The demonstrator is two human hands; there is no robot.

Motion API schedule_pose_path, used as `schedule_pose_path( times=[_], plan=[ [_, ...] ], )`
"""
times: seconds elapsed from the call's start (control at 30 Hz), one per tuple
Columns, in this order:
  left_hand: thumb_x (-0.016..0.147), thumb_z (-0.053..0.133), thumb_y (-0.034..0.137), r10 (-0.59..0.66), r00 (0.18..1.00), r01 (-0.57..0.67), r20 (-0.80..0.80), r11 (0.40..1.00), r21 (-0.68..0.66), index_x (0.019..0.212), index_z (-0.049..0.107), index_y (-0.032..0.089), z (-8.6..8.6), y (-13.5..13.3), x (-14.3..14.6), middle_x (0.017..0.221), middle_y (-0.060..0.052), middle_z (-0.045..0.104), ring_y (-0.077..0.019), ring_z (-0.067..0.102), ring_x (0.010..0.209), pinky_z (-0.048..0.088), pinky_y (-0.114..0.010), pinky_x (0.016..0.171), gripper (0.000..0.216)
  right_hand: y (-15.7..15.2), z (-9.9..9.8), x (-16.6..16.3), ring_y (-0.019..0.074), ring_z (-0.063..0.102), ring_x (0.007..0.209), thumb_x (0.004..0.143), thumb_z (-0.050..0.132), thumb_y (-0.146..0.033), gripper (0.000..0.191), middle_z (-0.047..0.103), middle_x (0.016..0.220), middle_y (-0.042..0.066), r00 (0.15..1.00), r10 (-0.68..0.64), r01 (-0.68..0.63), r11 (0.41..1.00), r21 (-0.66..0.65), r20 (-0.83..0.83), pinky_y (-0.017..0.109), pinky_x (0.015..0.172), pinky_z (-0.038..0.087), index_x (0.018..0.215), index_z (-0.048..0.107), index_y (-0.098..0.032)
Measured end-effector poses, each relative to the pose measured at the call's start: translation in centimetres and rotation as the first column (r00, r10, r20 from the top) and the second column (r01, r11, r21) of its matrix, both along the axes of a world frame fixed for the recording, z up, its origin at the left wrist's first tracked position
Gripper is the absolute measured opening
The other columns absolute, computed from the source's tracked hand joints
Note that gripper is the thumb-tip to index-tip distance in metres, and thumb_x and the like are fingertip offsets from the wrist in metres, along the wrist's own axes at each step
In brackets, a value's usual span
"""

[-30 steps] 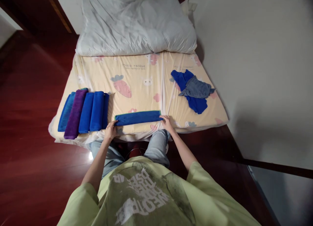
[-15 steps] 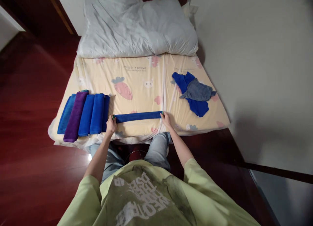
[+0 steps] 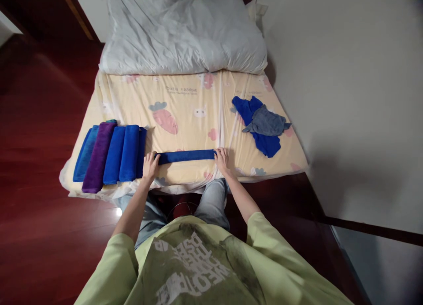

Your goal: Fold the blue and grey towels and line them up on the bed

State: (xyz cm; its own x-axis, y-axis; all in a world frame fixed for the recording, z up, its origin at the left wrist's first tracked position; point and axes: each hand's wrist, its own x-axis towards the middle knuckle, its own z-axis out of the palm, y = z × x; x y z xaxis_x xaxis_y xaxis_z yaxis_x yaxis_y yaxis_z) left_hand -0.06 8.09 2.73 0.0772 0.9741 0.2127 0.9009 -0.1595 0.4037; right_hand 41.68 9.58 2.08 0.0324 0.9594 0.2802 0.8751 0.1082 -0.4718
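Observation:
A blue towel (image 3: 187,156), folded into a long narrow strip, lies across the near part of the bed. My left hand (image 3: 151,165) grips its left end, and my right hand (image 3: 222,159) has its fingers closed over the right end. Just left of my left hand is a row of folded towels: several blue ones (image 3: 129,153) and a purple one (image 3: 99,157) lying slightly aslant. Farther right, a crumpled blue cloth (image 3: 268,145) lies spread on the sheet with a grey cloth (image 3: 266,121) on top of it.
The bed (image 3: 194,133) has a pale yellow sheet with carrot and rabbit prints. A large white quilt (image 3: 185,36) is heaped at the far end. A wall (image 3: 346,85) stands to the right, and dark red floor (image 3: 33,164) lies to the left.
Both hands have shifted slightly inward and their fingers now wrap farther over the strip's ends. The towel stays in nearly the same spot.

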Motion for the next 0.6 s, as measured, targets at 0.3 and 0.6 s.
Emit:
schedule_pose_path(
  times=[0.3,0.6],
  plan=[
    [0.094,0.052,0.038,-0.253,0.961,0.251,-0.114,0.967,-0.034,0.125,0.065,0.016,0.0,-0.4,-0.9,0.127,-0.021,0.062,-0.0369,0.054,0.121,0.044,-0.049,0.098,0.04,-0.5,0.3,0.1,0.0293,0.056,0.121,0.089,0.052,-0.014,0.039,0.066,0.123,0.015,0.951,0.271,-0.258,0.961,-0.101,0.147,0.045,0.109,0.044,0.123,0.069,-0.015],
    [0.09,0.043,0.012,-0.358,0.909,0.332,-0.214,0.931,-0.15,0.115,0.067,0.017,2.2,1.3,-0.7,0.114,-0.021,0.064,-0.0337,0.058,0.108,0.044,-0.048,0.093,0.035,0.1,1.2,0.5,0.0298,0.06,0.11,0.087,0.052,-0.008,0.032,0.068,0.113,0.015,0.903,0.347,-0.312,0.935,-0.171,0.252,0.046,0.1,0.047,0.113,0.069,-0.019]
  ],
)
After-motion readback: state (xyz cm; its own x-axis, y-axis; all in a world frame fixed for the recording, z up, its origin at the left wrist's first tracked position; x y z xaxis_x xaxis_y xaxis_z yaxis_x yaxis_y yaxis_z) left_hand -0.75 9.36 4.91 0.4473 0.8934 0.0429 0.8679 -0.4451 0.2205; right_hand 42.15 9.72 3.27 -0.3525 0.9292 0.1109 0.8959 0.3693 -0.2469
